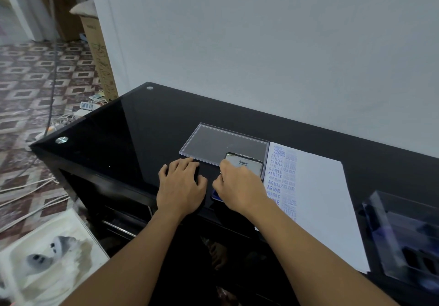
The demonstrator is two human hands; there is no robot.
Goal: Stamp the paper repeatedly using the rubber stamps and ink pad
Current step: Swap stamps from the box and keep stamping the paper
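Head view: our right hand curls over the ink pad by the paper, perhaps inking; its grip is hidden. Our left hand rests spread near the desk front edge, likely for support.

The paper has blue stamped words down its left edge: AMENDED, SAMPLE, AIR MAIL and FRAGILE, from the far end to the near end. A second row beside them says FAX OUT; the rest is too blurry. Just left of the paper, the ink pad lid says Artline.
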